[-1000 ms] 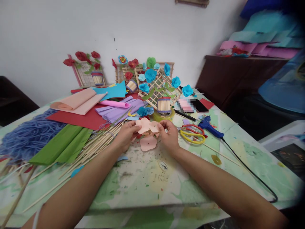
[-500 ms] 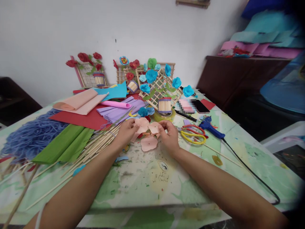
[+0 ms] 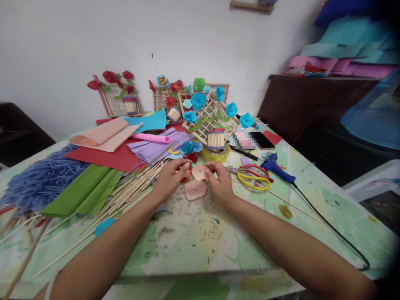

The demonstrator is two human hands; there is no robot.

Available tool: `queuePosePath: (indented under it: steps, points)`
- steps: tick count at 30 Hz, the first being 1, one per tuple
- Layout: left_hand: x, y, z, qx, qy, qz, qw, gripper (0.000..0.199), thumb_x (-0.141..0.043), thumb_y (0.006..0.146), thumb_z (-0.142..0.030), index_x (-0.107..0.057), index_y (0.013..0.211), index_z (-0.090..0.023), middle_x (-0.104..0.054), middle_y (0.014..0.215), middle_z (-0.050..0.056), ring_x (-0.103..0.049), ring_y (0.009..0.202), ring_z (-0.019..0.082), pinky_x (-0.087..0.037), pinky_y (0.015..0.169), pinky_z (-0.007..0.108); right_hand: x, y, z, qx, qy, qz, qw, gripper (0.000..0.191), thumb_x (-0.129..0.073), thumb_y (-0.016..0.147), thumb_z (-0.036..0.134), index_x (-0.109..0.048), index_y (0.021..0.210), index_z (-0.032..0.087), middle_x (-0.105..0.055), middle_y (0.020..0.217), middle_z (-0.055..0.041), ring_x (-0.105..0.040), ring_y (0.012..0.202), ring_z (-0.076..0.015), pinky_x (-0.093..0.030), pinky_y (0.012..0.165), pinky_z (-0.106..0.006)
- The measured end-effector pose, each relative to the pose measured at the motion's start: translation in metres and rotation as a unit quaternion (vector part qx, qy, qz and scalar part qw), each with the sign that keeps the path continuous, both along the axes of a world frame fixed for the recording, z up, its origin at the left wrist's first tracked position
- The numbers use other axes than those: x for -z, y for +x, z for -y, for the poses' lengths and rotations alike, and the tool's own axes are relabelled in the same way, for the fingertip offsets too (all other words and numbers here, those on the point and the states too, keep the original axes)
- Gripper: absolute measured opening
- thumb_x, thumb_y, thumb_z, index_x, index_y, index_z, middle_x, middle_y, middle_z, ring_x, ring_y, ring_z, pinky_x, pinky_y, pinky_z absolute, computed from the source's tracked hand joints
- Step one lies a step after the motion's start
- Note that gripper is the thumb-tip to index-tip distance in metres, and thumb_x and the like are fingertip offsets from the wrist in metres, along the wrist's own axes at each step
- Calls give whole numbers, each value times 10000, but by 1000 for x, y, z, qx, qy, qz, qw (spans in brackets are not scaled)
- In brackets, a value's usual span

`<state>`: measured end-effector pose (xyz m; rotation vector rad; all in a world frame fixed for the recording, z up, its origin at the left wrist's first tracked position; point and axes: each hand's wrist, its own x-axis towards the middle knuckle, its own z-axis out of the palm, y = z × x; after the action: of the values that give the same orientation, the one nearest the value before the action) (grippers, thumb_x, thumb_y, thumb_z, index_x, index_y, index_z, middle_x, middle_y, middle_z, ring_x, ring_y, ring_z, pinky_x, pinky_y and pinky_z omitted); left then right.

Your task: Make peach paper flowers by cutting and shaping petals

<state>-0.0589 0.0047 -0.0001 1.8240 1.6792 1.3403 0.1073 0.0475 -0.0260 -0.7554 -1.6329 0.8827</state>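
My right hand [image 3: 220, 182] pinches the edge of a peach paper petal cutout [image 3: 198, 171], which has a small hole in its middle. A second peach petal cutout [image 3: 196, 190], also with a small hole, lies flat on the table just below it. My left hand [image 3: 169, 178] is to the left, thumb and forefinger pressed together; whatever they hold is too small or hidden to make out. Behind the fingertips lies a dark red paper flower [image 3: 191, 157].
Scissors [image 3: 253, 179] and a blue glue gun [image 3: 279, 168] with its cord lie on the right. Bamboo sticks [image 3: 134, 183], green paper [image 3: 83, 189] and blue yarn [image 3: 40, 177] spread over the left. A lattice with blue paper flowers [image 3: 215, 110] and a tape roll [image 3: 215, 154] stand behind.
The peach cutout that was by my left fingertips is no longer seen there. My left hand has shifted slightly to the right, and the right hand's cutout now shows face-on.
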Motion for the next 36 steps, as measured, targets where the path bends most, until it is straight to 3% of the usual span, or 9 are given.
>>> queuePosePath:
  steps: [3,6,9,13,18,27,36]
  points:
    - [-1,10,5,61,-70,145,985,321,-504,813,-423,-657,897,-154,-647,743,32,-581,690,167,-430,629,265,2,0,1,-4,7,7,1000,95,-517,794,229,-572,865,196,-623,781,-17,-573,717,-158,-456,659,-287]
    - [-3,18,8,103,-120,240,958,285,-635,720,-355,-641,903,-136,-654,765,36,-589,701,154,-441,649,256,3,0,0,-4,24,11,1000,88,-513,799,226,-567,862,197,-626,789,-18,-575,729,-156,-458,673,-287]
    - [-4,23,8,107,-132,288,942,322,-718,609,-238,-626,897,-128,-667,809,45,-604,725,151,-451,676,255,4,0,0,-13,19,9,1000,97,-516,794,228,-562,873,196,-629,815,-22,-577,736,-152,-458,660,-280]
    - [-1,21,5,78,-114,329,934,311,-719,581,-203,-616,868,-141,-672,789,33,-613,715,144,-455,672,254,5,-1,2,-61,-43,-12,997,167,-523,779,239,-529,941,200,-614,715,2,-582,626,-144,-452,570,-265]
    - [5,17,4,47,-114,318,940,253,-689,603,-217,-621,840,-160,-671,760,22,-603,659,142,-447,611,251,8,0,2,-86,-69,-14,994,216,-511,789,253,-502,1003,223,-603,652,20,-590,593,-150,-435,535,-262]
    - [6,21,3,93,-136,327,930,246,-698,606,-215,-642,831,-133,-677,752,38,-614,690,147,-454,665,258,6,0,1,-82,-60,-1,995,219,-507,746,185,-538,963,200,-582,678,13,-537,581,-128,-401,510,-241]
    - [9,20,3,81,-117,297,944,202,-685,621,-215,-648,803,-135,-662,741,31,-590,657,132,-440,623,245,7,-2,-1,-87,-78,-33,993,263,-506,717,205,-534,978,206,-550,666,22,-517,580,-123,-393,509,-237]
